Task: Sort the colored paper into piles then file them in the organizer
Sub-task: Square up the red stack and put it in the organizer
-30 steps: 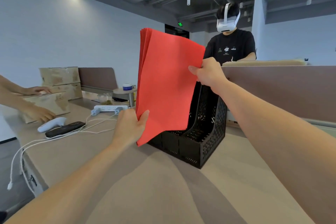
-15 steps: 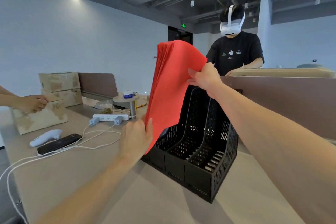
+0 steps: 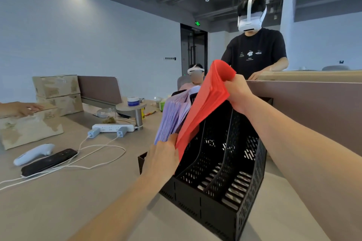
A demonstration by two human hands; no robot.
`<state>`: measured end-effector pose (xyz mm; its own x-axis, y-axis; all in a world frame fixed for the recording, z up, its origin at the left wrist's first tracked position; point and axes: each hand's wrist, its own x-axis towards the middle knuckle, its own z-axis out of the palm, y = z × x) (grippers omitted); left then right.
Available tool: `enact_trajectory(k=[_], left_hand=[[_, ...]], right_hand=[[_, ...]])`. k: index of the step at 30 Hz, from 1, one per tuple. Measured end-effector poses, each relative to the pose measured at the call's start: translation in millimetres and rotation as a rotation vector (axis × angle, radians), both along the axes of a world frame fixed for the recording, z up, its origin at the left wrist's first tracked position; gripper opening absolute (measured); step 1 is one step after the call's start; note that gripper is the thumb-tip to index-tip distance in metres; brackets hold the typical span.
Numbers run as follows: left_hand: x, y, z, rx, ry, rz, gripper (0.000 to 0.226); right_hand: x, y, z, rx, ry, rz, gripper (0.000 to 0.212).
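Your red stack is tilted, bowed, above the black organizer; purple sheets stand at its left end.

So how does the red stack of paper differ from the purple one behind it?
The red paper stack is gripped by both hands, left hand low, right hand high; no hand plainly grips the purple paper stack. Red hangs tilted and bent above the black organizer; purple leans at its left end, foot hidden. Both are thick single-colour sheaves.
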<state>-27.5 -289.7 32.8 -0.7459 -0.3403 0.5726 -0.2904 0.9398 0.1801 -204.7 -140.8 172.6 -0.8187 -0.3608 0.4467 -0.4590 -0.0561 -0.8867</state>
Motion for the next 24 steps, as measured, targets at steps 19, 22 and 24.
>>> enact_trajectory(k=[19, 22, 24], left_hand=[[14.0, 25.6, -10.7, 0.208, 0.113, -0.14, 0.018], [26.2, 44.3, -8.5, 0.225, 0.217, -0.188, 0.019], [33.3, 58.9, -10.1, 0.217, 0.28, -0.233, 0.022]], right_hand=[[37.2, 24.6, -26.6, 0.135, 0.154, -0.006, 0.014], [57.2, 45.5, -35.4, 0.169, 0.189, -0.048, 0.009], [72.6, 63.2, -44.0, 0.205, 0.229, -0.088, 0.009]])
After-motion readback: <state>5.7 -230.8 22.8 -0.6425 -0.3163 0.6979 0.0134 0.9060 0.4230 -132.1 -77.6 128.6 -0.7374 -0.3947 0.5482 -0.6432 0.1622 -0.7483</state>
